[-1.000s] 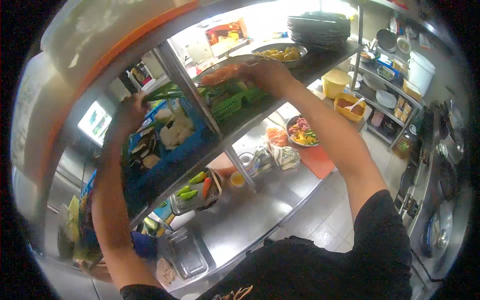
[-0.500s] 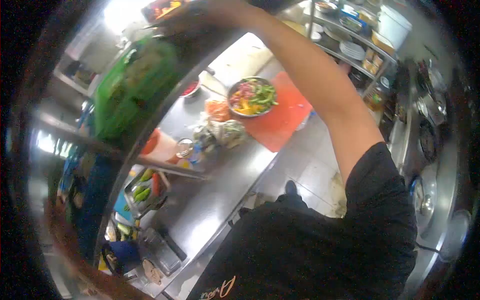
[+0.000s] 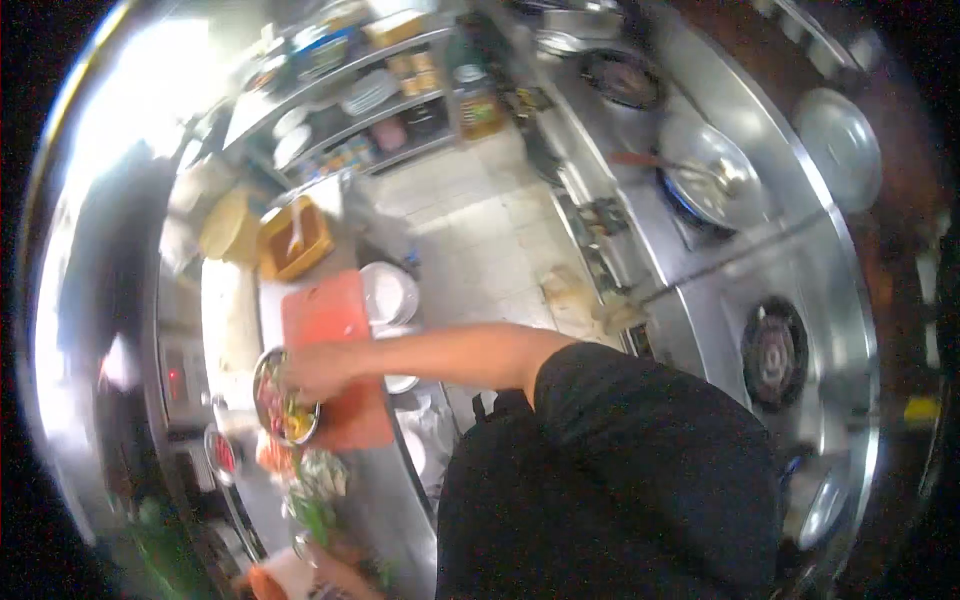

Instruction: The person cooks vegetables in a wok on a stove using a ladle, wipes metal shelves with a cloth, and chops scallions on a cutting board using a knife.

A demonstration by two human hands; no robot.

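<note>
My right hand (image 3: 318,370) reaches over the rim of a round metal bowl (image 3: 261,408) of chopped vegetables in pink, yellow and green. Its fingers are smeared by motion and partly hidden against the food, so any hold is unclear. Beneath that arm lies a red cutting board (image 3: 330,305), with the bowl at its left edge. At the lower edge of the view, my left hand (image 3: 335,570) is blurred beside some green leaves (image 3: 316,515) and a white-and-orange container (image 3: 280,578). Whether it grips anything does not show. Plastic-bagged produce (image 3: 325,472) sits between the bowl and the leaves.
A yellow tub (image 3: 297,240) with a pale utensil stands beyond the board. White bowls (image 3: 388,295) are stacked beside the board. To the right runs a stove counter with a wok (image 3: 715,170) and a burner (image 3: 773,355). Shelves (image 3: 350,130) hold plates at the back.
My view has swung to the right. My right hand has come down from the overhead shelf to the vegetable bowl. My left hand now shows near the green leaves.
</note>
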